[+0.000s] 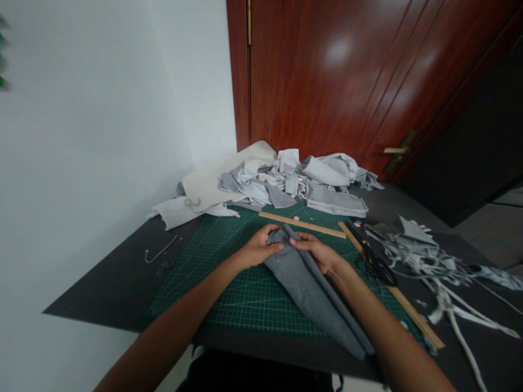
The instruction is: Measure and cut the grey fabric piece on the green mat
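A folded piece of grey fabric point(308, 286) slants from the middle of the green cutting mat point(237, 296) down to the table's front edge. At its far end, my left hand point(261, 246) pinches the left side, thumb on top and fingers behind. Close beside it, my right hand point(316, 250) grips the right side, its thumb lying over the fold. Both hands hold this end up a little above the mat. A wooden ruler point(302, 224) lies just beyond my hands.
Heaped cloth pieces point(261, 182) fill the back of the black table point(110, 288) near the door. Black scissors point(378, 267) lie beside a second wooden ruler point(412, 314) on the right. Tangled grey scraps point(412, 247) and white strips are further right. A bent wire point(161, 251) lies at left.
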Demonstrator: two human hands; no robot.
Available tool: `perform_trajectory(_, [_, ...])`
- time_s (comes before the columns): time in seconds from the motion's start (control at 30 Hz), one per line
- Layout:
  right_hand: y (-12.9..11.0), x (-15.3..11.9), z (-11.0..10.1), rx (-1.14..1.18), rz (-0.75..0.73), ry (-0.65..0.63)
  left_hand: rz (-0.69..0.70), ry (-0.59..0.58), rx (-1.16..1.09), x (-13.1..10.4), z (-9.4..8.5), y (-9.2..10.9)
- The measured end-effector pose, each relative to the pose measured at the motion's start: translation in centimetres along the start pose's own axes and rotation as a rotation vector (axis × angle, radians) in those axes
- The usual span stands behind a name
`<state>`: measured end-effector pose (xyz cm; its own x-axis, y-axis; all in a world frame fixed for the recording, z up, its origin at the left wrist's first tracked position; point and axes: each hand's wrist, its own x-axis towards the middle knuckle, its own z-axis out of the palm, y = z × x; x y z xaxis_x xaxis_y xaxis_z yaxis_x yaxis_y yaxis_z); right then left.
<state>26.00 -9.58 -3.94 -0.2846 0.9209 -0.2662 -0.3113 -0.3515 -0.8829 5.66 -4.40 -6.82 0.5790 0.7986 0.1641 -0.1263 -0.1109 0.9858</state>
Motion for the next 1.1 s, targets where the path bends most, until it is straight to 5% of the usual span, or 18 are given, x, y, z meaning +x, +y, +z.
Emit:
perform_trajectory(0.2, [0.8,0.3,0.0,0.016,-0.079,0.046,0.018,-0.099,0.22,-0.1,-0.6,-0.5])
perform_trajectory(0.4, [1.1,-0.1,1.1,-0.31,-0.252,-0.007,0.063,-0.144,0.276,-0.4,-0.1,-0.2])
perform_trajectory(0.8, [1.4,1.4,-0.1,-0.218,-0.399,0.236,-0.029,-0.151,0.294,-0.1,-0.9,0.6])
perform_trajectory(1.1, [2.1,0.5,2.0,-0.516,-0.616,0.113,-0.025,-0.15,0.316,-0.5,-0.3,1.5])
